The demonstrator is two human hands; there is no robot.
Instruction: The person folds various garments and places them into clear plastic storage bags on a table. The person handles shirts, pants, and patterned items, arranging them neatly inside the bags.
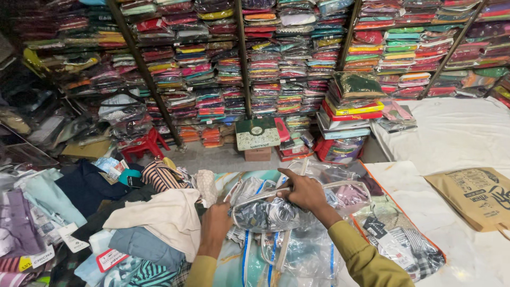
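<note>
My right hand (304, 192) rests on top of a clear plastic zip bag (276, 210) that holds folded patterned cloth, its index finger stretched toward the bag's upper edge. My left hand (215, 226) grips the same bag at its left end, fingers tucked under the side. Both arms wear mustard-yellow sleeves. The bag lies on a pile of more clear packets (297, 250) with white and blue trim. A packet with orange edging (396, 239), holding checked fabric, lies to the right of my right forearm.
A heap of loose garments (154, 215) in cream, navy and stripes lies at the left. A brown paper bag (478, 196) sits on white sheeting at right. Shelves (297, 53) packed with folded fabric fill the back. A red stool (142, 144) and stacked boxes (348, 114) stand on the floor.
</note>
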